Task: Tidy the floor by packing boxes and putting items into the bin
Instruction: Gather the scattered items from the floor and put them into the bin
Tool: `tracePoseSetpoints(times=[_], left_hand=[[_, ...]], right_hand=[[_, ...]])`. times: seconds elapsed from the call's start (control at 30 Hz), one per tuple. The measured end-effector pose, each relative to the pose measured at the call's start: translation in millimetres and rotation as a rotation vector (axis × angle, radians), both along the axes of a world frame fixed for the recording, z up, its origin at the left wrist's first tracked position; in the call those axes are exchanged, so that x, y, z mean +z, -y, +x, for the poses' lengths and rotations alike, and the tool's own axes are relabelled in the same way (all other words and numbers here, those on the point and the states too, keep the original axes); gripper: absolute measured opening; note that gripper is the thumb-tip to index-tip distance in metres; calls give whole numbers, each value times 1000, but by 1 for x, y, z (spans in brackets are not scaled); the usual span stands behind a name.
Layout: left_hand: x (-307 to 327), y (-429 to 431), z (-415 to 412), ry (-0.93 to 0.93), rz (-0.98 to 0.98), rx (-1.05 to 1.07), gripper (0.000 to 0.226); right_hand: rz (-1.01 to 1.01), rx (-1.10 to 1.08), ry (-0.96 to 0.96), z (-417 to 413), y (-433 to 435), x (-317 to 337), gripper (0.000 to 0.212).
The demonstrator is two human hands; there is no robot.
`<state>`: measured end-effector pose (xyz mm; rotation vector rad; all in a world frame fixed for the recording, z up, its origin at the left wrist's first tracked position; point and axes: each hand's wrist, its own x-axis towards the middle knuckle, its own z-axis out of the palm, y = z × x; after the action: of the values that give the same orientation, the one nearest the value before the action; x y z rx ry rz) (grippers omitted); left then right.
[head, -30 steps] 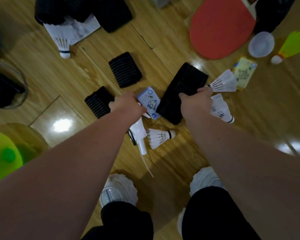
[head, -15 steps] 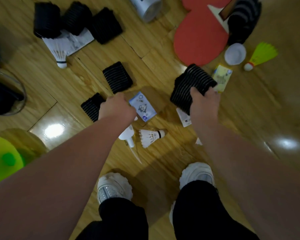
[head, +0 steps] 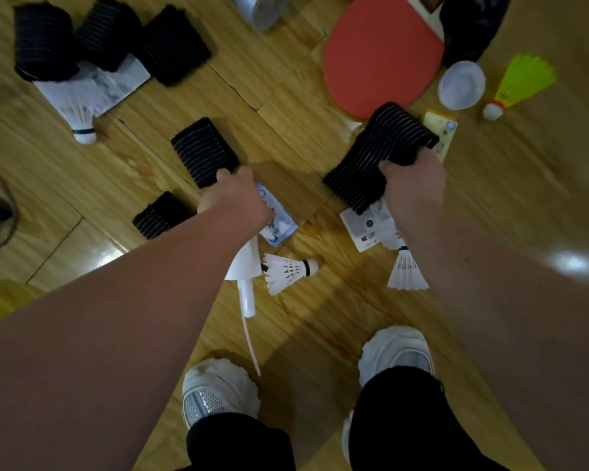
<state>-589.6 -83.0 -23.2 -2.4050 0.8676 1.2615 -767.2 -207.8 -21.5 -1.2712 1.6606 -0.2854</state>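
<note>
Right hand [head: 412, 185] has a long black ribbed band [head: 376, 154] gripped at its near end, fingers curled tight around it, and it looks lifted off the wood floor [head: 286, 96] rather than lying flat. Left hand [head: 235, 198] is down by another black band [head: 203, 151], fingers curled toward its near edge and touching it. I can't tell if it's actually pinching the band or just reaching, since the fingertips are hidden from this angle. A white sprayer [head: 244, 266] pokes out from under that wrist, hard to say if it's held.

So this looks like the gathering step: picking up the loose bands before anything gets packed. Plenty left. A third band [head: 160, 215] sits just beside the left hand, three more are up top left, plus white shuttlecocks [head: 286, 271], a blue card [head: 276, 219], a red paddle [head: 381, 56] and a yellow shuttlecock [head: 521, 83] further out.

Next move probably needs the left hand to close properly on its band and lift, then both go to wherever the bin is. A dark container edge shows far left, but I can't say it's the bin.
</note>
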Motion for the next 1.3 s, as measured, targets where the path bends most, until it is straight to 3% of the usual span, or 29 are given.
tracePoseSetpoints(times=[0.1, 0.2, 0.27, 0.33, 0.47, 0.57, 0.7, 0.93, 1.13, 1.2, 1.3], left_hand=[[2, 8, -1, 37, 120, -47, 56], [9, 6, 5, -7, 118, -101, 28], [20, 2, 8, 2, 95, -100, 25], [25, -2, 9, -40, 49, -19, 37], [23, -5, -1, -188, -32, 164, 87], [12, 1, -18, -147, 79, -52, 100], [2, 5, -32, -50, 195, -316, 91], [3, 3, -29, 38, 242, -424, 67], [35, -3, 2, -10, 8, -14, 33], [50, -9, 9, -169, -15, 316, 37], [70, -22, 1, -497, 124, 883, 18]], right_hand=[[-4, -37, 32, 3, -3, 11, 27], [12, -108, 145, 5, -4, 34, 36], [72, -181, 184, 0, -4, 50, 44], [174, -270, 224, -10, -7, 57, 48], [416, -445, 308, -28, -25, 55, 57], [474, -500, 370, -29, -34, 45, 58], [516, -565, 476, -19, -39, 36, 42], [555, -639, 598, -21, -49, 34, 32], [547, -735, 706, -30, -51, 58, 33], [548, -704, 652, -29, -48, 69, 34], [537, -663, 508, -25, -40, 81, 37]])
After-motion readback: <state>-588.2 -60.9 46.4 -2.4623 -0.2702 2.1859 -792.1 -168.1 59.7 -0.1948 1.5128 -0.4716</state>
